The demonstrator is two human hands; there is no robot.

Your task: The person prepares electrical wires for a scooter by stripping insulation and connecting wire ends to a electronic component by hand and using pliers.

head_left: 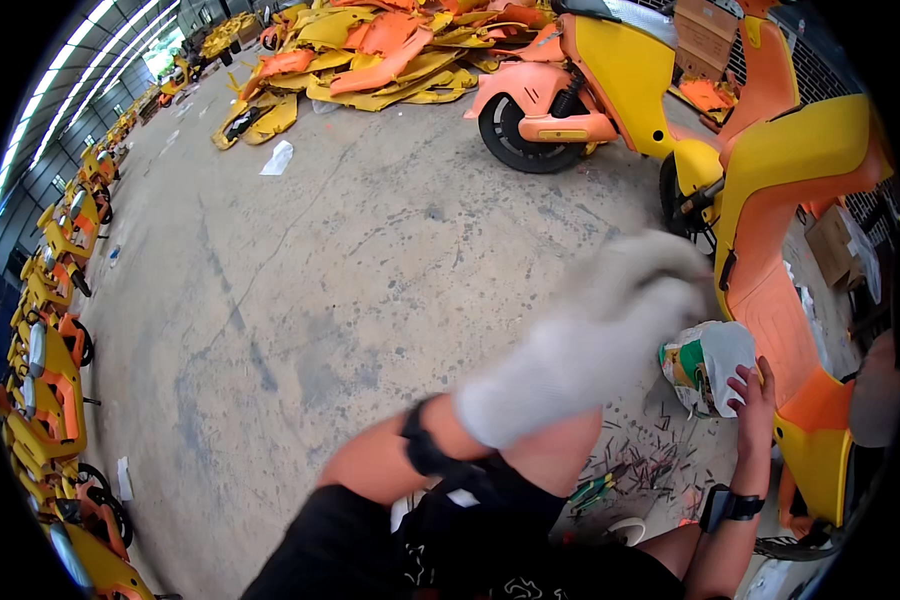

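Observation:
My left hand (630,310), in a whitish glove, is smeared by motion in front of the yellow and orange scooter (780,290); its fingers cannot be made out. Below it is a white and green printed bag or tub (705,365), tilted beside the scooter's orange footboard. My right hand (755,395) is bare, its fingers spread against the right side of that container. Many small dark screws or similar bits (660,460) lie scattered on the floor near my knee. Among them are hand tools with green and yellow handles (595,488).
Another yellow and orange scooter (610,90) stands behind. A heap of yellow and orange body panels (370,60) lies at the back. Rows of scooters (60,370) line the left side. Cardboard boxes (705,35) stand at the back right. A white scrap (278,158) lies on the concrete floor.

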